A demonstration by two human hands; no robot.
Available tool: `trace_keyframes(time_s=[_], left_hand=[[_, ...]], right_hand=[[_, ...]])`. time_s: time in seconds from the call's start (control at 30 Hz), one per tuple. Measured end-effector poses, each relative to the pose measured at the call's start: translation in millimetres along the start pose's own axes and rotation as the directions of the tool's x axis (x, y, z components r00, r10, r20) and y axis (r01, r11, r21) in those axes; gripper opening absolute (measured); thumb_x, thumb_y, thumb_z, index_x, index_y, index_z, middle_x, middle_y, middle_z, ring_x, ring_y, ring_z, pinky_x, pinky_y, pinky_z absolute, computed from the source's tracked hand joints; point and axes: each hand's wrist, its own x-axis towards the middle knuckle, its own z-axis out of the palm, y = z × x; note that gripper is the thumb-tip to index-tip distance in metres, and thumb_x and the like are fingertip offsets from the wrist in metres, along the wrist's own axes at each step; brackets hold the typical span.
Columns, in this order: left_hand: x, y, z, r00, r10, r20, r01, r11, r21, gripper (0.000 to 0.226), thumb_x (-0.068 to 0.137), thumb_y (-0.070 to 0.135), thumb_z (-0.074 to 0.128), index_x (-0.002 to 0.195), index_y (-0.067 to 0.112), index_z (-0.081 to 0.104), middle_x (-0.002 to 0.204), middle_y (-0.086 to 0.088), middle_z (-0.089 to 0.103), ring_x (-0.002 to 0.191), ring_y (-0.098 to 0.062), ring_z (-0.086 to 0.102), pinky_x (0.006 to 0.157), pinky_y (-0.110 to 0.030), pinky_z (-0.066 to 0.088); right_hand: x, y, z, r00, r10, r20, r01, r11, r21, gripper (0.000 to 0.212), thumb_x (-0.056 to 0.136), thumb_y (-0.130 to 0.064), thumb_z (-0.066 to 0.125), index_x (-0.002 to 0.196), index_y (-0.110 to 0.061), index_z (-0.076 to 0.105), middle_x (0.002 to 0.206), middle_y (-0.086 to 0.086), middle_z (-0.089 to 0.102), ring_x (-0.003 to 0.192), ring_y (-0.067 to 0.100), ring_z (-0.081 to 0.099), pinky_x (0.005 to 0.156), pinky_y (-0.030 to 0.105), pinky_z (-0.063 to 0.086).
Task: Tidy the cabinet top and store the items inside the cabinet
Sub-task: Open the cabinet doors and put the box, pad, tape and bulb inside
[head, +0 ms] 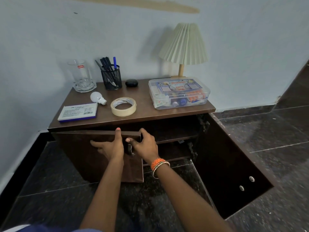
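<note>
Both our hands on left door (pixel 93 153): left hand (pixel 109 148) grips top edge, right hand (pixel 145 145) curls round free edge. Cabinet top (pixel 142 104) carries seven items, one lamp (pixel 183 46).

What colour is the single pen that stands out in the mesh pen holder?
Blue pen, among black ones in the black mesh holder; head view.

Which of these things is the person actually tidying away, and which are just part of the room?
For the job: left cabinet door, held by both hands (left, right); tape roll; bulb; first-aid box; stamp pad box; pen holder; glass mug; black case.

Probably staying: lamp.
</note>
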Motion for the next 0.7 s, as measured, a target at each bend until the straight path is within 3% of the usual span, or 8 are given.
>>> trace_keyframes(time_s=[0.2,0.7], left_hand=[[13.0,-2.3,-3.8,0.996,-0.073,0.047,0.073,0.997,-0.006,0.114,0.074,0.047,0.072,0.147,0.027,-0.014,0.150,-0.020,0.030,0.130,-0.038,0.042,0.105,-0.052,0.037],[19.4,0.5,-4.4,0.991,-0.102,0.092,0.097,0.994,0.059,0.115,0.080,0.039,0.066,0.143,0.022,-0.028,0.153,-0.027,0.016,0.133,-0.044,0.035,0.103,-0.056,0.039]], right_hand=[[-0.8,-2.6,-3.2,0.999,0.016,0.030,-0.016,1.000,0.020,0.040,0.071,-0.056,0.070,0.085,-0.023,0.054,0.083,-0.005,0.066,0.078,0.015,0.064,0.073,0.045,0.056],[-11.5,3.6,-6.0,0.994,-0.006,0.113,-0.003,0.997,0.079,0.029,0.073,-0.039,0.076,0.087,-0.024,0.057,0.085,-0.006,0.067,0.080,0.011,0.065,0.074,0.041,0.057]])
